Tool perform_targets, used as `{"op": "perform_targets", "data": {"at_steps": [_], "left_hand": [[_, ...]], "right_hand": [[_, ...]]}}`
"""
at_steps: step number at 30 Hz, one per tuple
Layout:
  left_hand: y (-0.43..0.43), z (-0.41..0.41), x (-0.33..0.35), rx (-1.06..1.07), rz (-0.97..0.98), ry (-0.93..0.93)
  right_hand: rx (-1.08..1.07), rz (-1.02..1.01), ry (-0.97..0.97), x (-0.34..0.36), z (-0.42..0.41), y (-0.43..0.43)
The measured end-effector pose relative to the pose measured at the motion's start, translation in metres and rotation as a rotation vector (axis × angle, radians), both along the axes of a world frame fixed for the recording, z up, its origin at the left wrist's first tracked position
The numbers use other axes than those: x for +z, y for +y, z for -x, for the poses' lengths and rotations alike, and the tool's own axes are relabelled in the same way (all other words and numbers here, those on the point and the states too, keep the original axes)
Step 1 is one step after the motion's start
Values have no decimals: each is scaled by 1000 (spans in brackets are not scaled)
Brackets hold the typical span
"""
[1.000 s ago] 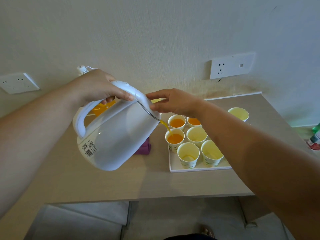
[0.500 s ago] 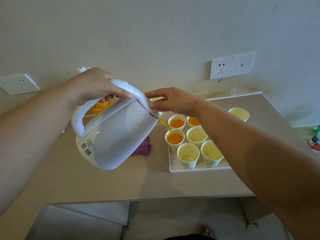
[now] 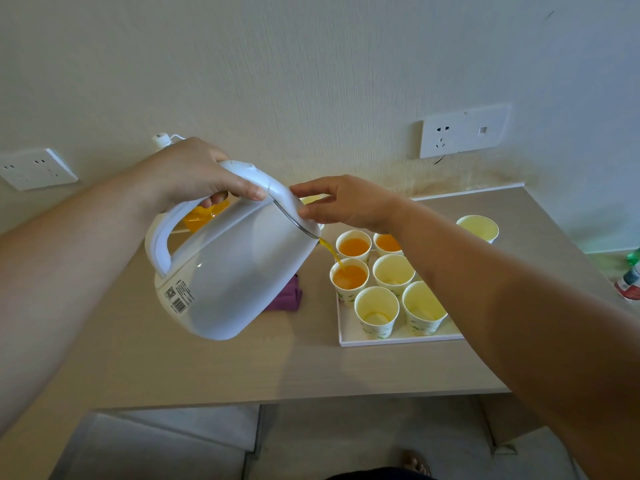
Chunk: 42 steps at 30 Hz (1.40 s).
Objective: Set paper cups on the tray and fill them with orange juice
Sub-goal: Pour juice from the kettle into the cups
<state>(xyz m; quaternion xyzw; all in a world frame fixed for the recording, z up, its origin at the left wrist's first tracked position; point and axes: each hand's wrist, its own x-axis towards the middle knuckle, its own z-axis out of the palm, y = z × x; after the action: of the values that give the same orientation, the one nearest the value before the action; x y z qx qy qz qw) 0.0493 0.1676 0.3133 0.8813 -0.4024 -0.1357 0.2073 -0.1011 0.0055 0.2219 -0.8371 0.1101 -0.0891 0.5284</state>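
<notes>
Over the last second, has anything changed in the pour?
Barely. Juice looks slightly higher in the cup under the spout. The kettle holds the same tilt, the left hand still grips its handle, the right hand still rests fingers on the lid; tray and other cups unmoved.

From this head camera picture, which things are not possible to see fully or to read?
1. Orange container: head view, mostly hidden behind the left hand and the kettle.
2. Purple cloth: head view, partly covered by the kettle.
3. Kettle label: head view, print too small to read.
4. Bottle: head view, cut off by the right edge.
5. How full the kettle is: hidden by its opaque wall.
</notes>
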Motion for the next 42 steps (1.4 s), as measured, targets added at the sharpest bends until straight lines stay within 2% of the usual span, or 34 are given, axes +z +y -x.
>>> {"op": "perform_targets", "data": {"at_steps": [12,27,32,42], "left_hand": [[-9,7,-25,11,54,59],[-8,8,-85,90,152,307],[0,6,-82,88,212,341],[-7,23,-42,-8,185,303]], "right_hand": [[-40,14,66,-13,5,-4],[-56,93,192,-35,11,-5],[-79,126,180,-27,12,2],[-144,177,129,7,38,0]]}}
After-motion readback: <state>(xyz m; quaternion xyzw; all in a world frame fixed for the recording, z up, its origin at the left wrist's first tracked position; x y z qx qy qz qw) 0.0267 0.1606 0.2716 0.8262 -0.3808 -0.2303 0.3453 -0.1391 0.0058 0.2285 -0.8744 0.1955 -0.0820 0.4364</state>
